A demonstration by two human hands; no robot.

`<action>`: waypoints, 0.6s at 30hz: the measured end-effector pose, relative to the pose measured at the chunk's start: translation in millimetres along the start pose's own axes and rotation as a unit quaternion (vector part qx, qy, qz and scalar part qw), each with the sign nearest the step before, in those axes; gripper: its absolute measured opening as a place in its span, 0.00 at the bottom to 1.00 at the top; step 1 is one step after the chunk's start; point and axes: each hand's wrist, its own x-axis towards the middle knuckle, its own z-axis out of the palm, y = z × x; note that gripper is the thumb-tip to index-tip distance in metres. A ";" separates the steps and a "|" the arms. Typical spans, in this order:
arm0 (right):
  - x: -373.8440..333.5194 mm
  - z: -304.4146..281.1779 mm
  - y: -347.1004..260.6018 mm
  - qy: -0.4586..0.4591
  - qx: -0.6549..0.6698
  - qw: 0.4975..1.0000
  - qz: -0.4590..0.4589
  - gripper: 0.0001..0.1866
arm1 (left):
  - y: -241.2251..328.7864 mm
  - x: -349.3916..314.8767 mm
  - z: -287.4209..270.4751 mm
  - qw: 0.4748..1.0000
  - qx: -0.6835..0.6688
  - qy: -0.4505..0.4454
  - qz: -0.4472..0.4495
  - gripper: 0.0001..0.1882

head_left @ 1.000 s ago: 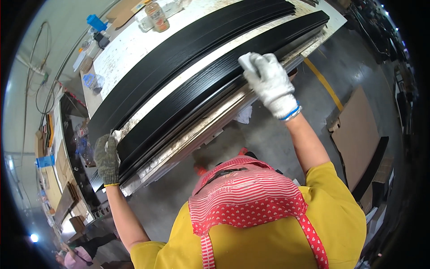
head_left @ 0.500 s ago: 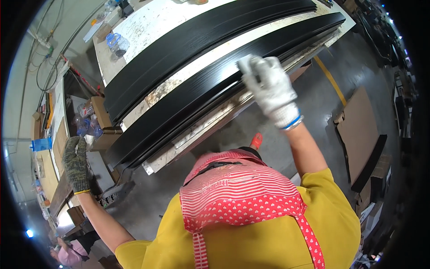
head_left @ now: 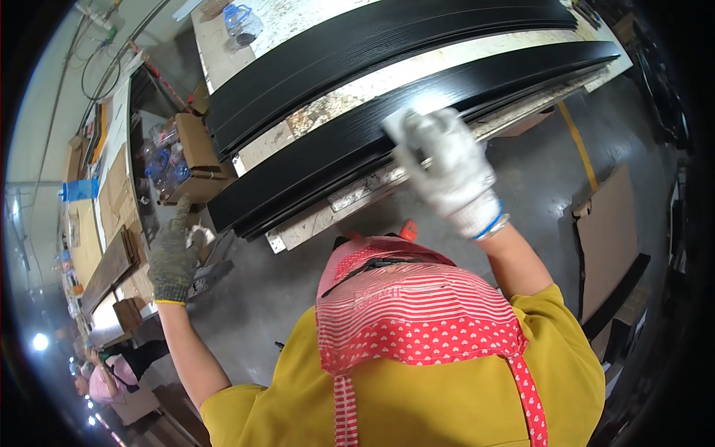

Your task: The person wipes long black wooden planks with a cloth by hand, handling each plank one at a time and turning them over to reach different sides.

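Observation:
My right hand [head_left: 452,167], in a white knitted glove, is over the near stack of long black boards [head_left: 320,155]. Its fingers are bent around a small pale piece, smeared by motion, whose edge lies at the top board's glossy surface; I cannot make out its kind. A grooved, wood-grain pattern shows on the boards. Off to the left, my left hand [head_left: 173,261] wears a grey-green glove with a yellow cuff. It hangs in the air beyond the boards' left end, fingers stretched out and somewhat blurred, holding nothing visible.
A second black board stack [head_left: 372,56] lies farther back on the stained white table [head_left: 216,63], near a clear plastic jug [head_left: 242,26]. A cardboard box [head_left: 195,153] with bottles stands left. Cardboard sheets [head_left: 609,238] lean at right. Another person [head_left: 112,378] is at lower left.
The view has shifted, so the table appears farther right and higher. My right hand has moved left along the near board. The left hand has dropped lower and its fingers have spread.

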 end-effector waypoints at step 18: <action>0.3 88.3 -175.3 -0.115 0.138 0.983 -0.037 0.24 | -23.9 34.1 27.9 0.953 -0.025 0.066 0.294 0.29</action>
